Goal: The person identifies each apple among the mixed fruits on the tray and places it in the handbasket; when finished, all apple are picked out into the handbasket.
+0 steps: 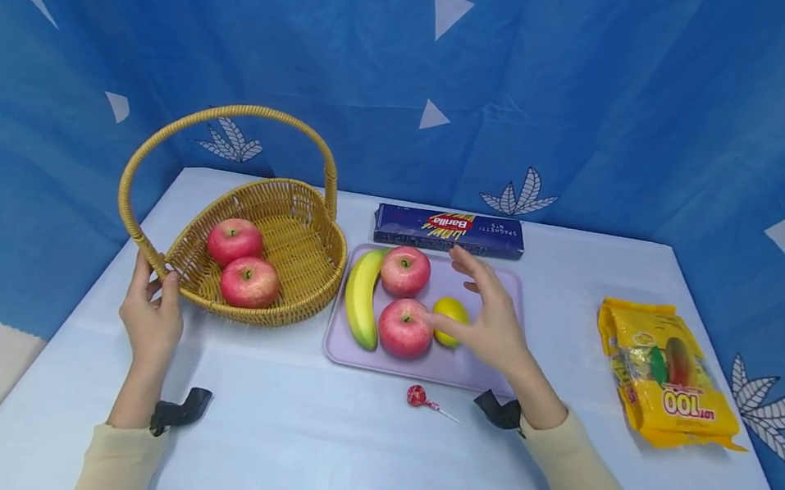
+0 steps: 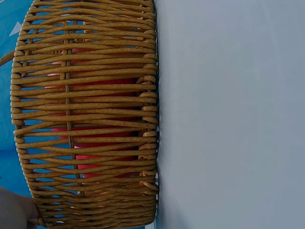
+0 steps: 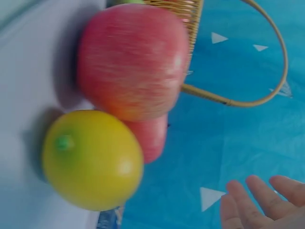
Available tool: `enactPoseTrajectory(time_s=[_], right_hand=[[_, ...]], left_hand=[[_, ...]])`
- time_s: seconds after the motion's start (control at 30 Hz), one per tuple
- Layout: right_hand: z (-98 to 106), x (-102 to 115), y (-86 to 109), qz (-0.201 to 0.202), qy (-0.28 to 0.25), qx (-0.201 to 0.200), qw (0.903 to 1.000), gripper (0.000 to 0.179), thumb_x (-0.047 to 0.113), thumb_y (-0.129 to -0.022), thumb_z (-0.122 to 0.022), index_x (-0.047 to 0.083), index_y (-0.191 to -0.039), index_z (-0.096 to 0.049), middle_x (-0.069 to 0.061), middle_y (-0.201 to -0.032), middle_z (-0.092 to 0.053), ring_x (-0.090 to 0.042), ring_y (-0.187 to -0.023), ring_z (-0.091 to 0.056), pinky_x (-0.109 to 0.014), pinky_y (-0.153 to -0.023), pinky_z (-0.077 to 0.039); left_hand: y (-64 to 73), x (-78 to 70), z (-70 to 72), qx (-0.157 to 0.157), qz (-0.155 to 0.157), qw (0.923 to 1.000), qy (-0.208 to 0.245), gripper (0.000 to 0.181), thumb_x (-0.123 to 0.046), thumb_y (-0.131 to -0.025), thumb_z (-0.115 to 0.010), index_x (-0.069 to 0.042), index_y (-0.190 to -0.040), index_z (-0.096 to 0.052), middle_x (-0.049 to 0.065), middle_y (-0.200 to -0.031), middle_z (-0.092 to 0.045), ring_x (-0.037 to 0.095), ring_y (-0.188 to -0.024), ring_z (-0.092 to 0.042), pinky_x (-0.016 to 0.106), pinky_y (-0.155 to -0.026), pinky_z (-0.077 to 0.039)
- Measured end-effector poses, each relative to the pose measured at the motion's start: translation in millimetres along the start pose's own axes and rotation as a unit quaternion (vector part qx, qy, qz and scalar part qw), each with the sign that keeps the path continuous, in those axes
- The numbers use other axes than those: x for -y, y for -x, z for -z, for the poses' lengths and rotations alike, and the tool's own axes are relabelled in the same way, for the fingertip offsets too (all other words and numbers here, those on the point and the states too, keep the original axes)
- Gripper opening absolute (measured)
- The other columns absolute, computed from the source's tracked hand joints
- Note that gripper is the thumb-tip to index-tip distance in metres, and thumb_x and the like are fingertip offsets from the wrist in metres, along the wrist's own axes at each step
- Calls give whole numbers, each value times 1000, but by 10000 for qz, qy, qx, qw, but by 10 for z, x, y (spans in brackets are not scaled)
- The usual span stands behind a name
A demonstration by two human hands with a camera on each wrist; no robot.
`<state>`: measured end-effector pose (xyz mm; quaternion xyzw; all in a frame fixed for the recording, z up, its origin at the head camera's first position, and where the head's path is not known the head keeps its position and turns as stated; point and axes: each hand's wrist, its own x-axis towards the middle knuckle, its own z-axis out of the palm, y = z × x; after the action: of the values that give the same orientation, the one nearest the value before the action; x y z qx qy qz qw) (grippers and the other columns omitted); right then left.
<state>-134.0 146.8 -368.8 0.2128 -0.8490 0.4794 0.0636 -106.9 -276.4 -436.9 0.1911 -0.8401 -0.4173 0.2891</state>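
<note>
My left hand (image 1: pixel 152 321) grips the wicker basket (image 1: pixel 290 310) where its tall handle meets the near left rim. Two red apples (image 1: pixel 249 282) lie inside the basket; through the weave they show as red patches in the left wrist view. Over the lilac tray (image 1: pixel 450 370) my right hand (image 1: pixel 494 325) hovers with fingers spread and nothing held. Its thumb overlaps the edge of the nearer tray apple (image 1: pixel 405 329), and the yellow lemon (image 3: pixel 93 160) sits between thumb and fingers in the head view. Another apple (image 1: pixel 405 272) and a banana (image 1: pixel 361 299) share the tray.
Behind the tray lies a blue spaghetti box (image 1: pixel 450 232). A wrapped lollipop (image 1: pixel 417 396) is in front of the tray. At the right stands a yellow candy bag (image 1: pixel 669 377). Blue cloth (image 1: pixel 386 70) hangs behind the white table (image 1: pixel 306 449).
</note>
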Motion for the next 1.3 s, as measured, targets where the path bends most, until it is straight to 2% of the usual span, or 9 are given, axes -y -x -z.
enactPoseTrajectory(time_s=[0.23, 0.37, 0.67, 0.93, 1.07, 1.3], right_hand=[[-54, -128, 15, -189, 45, 58, 9998, 89, 16, -75, -84, 9, -150, -37, -14, -149, -44, -31, -132, -45, -54, -106, -43], [-76, -166, 0, -350, 67, 140, 9993, 88, 20, -76, -84, 10, -150, -37, -13, -150, -43, -32, -132, -44, -56, -107, -42], [-119, -251, -9, -446, 190, 305, 9984, 86, 23, -75, -84, 8, -148, -40, -12, -149, -44, -31, -129, -47, -56, -105, -42], [-161, -286, 5, -722, 408, 580, 9949, 85, 31, -75, -84, 12, -147, -43, -12, -147, -45, -34, -127, -46, -57, -105, -43], [-178, -290, 11, -784, 538, 688, 9931, 84, 34, -75, -84, 14, -146, -44, -12, -145, -47, -34, -129, -45, -57, -106, -42], [-212, -322, 13, -636, 697, 783, 9925, 82, 36, -74, -84, 10, -143, -48, -12, -144, -50, -32, -133, -41, -62, -109, -36]], left_hand=[[-3, 24, -5, -46, -43, 9999, 107, 56, -20, -102, -51, -34, -153, -32, 7, -142, -55, 31, -112, -61, 7, -85, -49], [-1, 20, -3, -55, -33, 9999, 136, 56, -20, -102, -51, -36, -152, -32, 6, -142, -55, 31, -111, -61, 3, -82, -46], [0, 20, -1, -37, 27, 9999, 141, 55, -19, -102, -50, -32, -153, -32, 7, -143, -54, 30, -113, -60, 5, -84, -47], [8, 11, 9, 12, 89, 9999, 47, 55, -20, -103, -49, -37, -152, -31, 6, -144, -53, 31, -115, -60, 18, -92, -53], [10, 6, 11, 26, 98, 9999, 57, 55, -20, -103, -49, -36, -152, -31, 6, -145, -52, 31, -116, -60, 18, -92, -53], [9, -7, 10, 25, 61, 9999, 121, 55, -19, -103, -49, -30, -153, -32, 7, -145, -52, 31, -117, -59, 15, -91, -52]])
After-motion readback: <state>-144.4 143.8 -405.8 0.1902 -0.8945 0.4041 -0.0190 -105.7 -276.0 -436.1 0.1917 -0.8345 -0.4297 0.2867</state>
